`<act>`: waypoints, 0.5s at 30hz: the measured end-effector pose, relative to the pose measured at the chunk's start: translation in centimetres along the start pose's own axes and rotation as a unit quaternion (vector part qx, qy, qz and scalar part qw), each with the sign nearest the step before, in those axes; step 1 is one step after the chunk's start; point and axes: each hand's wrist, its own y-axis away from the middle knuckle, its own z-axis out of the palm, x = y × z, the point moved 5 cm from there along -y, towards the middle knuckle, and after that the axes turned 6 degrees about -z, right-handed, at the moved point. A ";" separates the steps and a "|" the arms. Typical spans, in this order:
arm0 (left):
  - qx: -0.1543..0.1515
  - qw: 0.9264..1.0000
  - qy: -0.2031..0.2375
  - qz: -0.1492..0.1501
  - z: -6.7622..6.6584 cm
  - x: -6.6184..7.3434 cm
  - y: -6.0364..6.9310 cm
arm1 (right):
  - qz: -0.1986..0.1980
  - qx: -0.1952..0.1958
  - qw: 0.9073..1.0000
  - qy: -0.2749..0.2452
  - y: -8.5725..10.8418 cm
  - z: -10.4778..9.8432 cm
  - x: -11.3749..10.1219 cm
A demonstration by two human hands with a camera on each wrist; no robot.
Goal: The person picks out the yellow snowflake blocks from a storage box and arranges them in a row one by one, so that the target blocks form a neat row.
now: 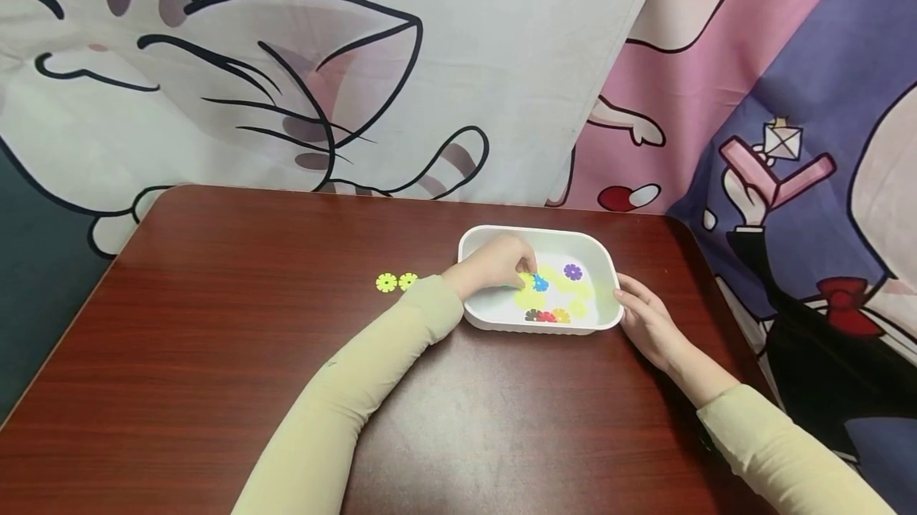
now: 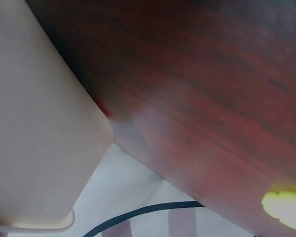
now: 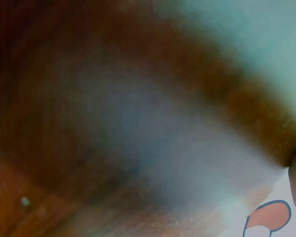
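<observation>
Garment: plain long-sleeved top, pale yellow, matte, same colour on both arms. Left sleeve (image 1: pixel 344 396), 7 o'clock in the head view: close-fitting along its length, with soft creases partway up and a few short folds near the opening. Left cuff (image 1: pixel 438 308), at the sleeve's 1 o'clock end: plain, same colour, ending at the wrist. Left hand (image 1: pixel 497 264): bare. Right sleeve (image 1: pixel 795 451), 4 o'clock: smoother surface, shallow wrinkles. Right cuff (image 1: pixel 719 407), at its 10 o'clock end: plain edge, wrist exposed beyond. Right hand (image 1: pixel 648 324): bare.
</observation>
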 end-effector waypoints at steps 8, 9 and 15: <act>0.004 0.999 -0.043 0.006 0.6 -0.1 -0.3 | -0.001 -0.006 1.000 -0.003 0.1 0.2 -0.1; 0.003 0.999 -0.044 0.006 0.6 -0.1 -0.3 | -0.001 -0.007 1.000 -0.004 0.1 0.2 -0.1; 0.005 0.998 -0.061 0.002 0.5 0.1 -0.1 | -0.001 -0.008 1.000 -0.004 0.0 0.3 -0.2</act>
